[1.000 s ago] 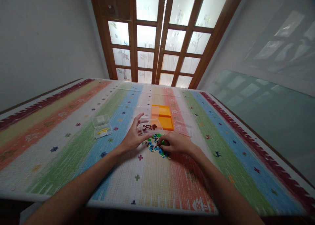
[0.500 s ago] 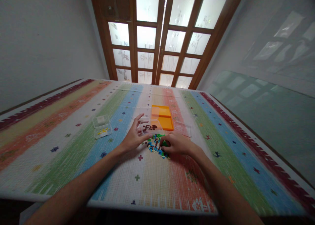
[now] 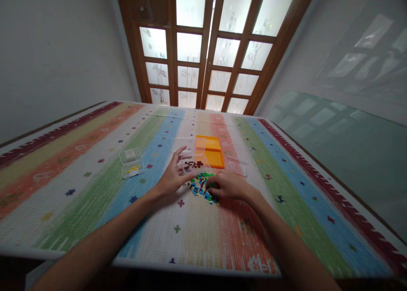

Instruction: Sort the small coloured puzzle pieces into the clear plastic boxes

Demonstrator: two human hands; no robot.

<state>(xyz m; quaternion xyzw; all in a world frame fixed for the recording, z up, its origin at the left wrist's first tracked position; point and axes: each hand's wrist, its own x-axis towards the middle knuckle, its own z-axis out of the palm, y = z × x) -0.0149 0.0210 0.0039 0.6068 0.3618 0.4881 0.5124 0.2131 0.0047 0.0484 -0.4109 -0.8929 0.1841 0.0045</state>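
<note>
A loose pile of small building bricks (image 3: pixel 197 189) in blue, green, brown and cream lies on the striped cloth. My right hand (image 3: pixel 229 185) is at the pile's right side, fingertips bent together among the bricks; what they pinch is hidden. My left hand (image 3: pixel 174 174) rests at the left side of a clear plastic box (image 3: pixel 207 167), thumb and index finger spread apart, touching or very close to it. Dark brown bricks (image 3: pixel 193 164) lie inside this box, and its clear lid stands raised behind.
An orange divided tray (image 3: pixel 217 158) sits just behind the clear box. Right of it is a clear tray or lid (image 3: pixel 237 167). A small open clear box (image 3: pixel 123 172) with yellow pieces (image 3: pixel 132 169) stands at the left. Wooden glazed doors (image 3: pixel 203 49) rise beyond the table.
My right hand's fingers have shifted slightly among the bricks. My left hand and the boxes look the same.
</note>
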